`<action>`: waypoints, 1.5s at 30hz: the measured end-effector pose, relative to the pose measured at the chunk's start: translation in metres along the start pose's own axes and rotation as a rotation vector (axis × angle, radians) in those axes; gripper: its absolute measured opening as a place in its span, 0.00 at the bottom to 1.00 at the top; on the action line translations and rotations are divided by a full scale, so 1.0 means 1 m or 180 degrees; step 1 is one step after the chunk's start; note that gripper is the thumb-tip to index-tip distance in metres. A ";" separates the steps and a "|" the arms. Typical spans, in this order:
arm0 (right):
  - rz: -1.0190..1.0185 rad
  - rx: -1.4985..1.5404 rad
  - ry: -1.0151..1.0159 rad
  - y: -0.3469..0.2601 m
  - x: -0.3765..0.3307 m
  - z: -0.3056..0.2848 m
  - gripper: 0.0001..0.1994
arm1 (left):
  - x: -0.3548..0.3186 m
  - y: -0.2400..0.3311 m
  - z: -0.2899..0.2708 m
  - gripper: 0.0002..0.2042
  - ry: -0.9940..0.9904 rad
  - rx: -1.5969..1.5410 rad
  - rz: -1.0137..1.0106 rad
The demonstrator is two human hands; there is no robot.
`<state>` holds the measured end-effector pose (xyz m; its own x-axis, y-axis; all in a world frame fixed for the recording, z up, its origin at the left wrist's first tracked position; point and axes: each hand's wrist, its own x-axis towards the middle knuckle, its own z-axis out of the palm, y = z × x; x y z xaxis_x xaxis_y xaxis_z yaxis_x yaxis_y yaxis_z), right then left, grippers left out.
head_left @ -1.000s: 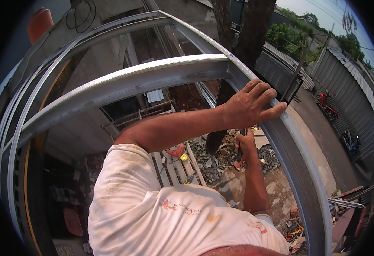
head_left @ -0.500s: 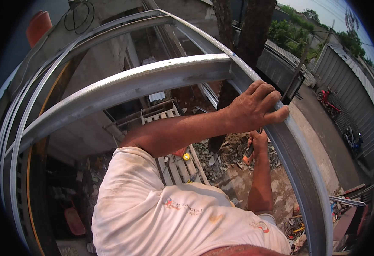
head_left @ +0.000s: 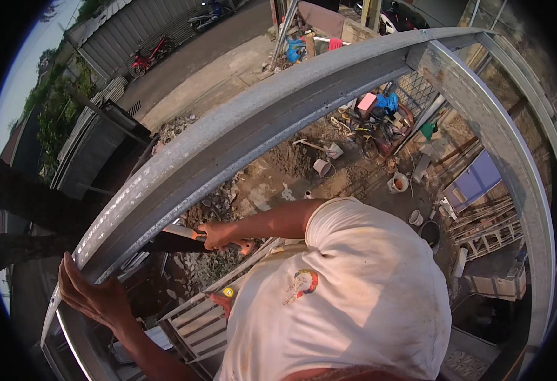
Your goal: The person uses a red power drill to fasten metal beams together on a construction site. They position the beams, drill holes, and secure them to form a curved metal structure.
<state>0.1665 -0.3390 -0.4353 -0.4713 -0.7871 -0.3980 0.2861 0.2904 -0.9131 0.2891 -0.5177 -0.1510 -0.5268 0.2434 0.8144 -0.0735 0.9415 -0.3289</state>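
Note:
A grey steel channel beam [head_left: 228, 120] arcs across the view. My left hand [head_left: 97, 295], at the lower left, presses against its edge with the fingers curled over the outer side. My right hand [head_left: 215, 235] hangs just below the beam's lower edge, closed around a hand tool [head_left: 243, 246] with an orange-and-black handle. A pale metal shank [head_left: 180, 230] runs from that tool toward the beam; its far end is hidden, so its kind is unclear. A cross channel [head_left: 494, 127] meets the beam at the upper right.
Below me are wooden slats [head_left: 196, 330] with a yellow tape measure [head_left: 228, 292] beside them. Rubble, buckets [head_left: 398, 183] and a hoe [head_left: 313, 146] lie on the ground. A dark trunk [head_left: 24, 197] stands close at left. A purple panel [head_left: 472, 181] leans at right.
The view has swung to the right, so the beam now crosses from lower left to upper right. My left hand still rests on the beam; the right still grips the orange-handled tool, its metal shank now showing.

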 end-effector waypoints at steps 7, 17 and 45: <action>0.0084 0.0792 0.1307 0.071 -0.078 -0.034 0.41 | 0.013 -0.001 0.012 0.38 0.0072 -0.0285 -0.0072; -0.1207 0.2350 0.3506 0.098 -0.195 -0.057 0.12 | 0.012 0.003 -0.003 0.43 0.0062 -0.0382 -0.0049; -0.1380 0.1199 0.4589 0.050 -0.324 -0.203 0.08 | 0.181 0.261 0.094 0.31 -0.0755 -0.9626 0.3049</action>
<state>0.1642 0.0406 -0.3700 -0.8833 0.4643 -0.0655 0.0019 -0.1361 -0.9907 0.0948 -0.2499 -0.1344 0.0520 0.4530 0.8900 -0.0019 -0.8912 0.4537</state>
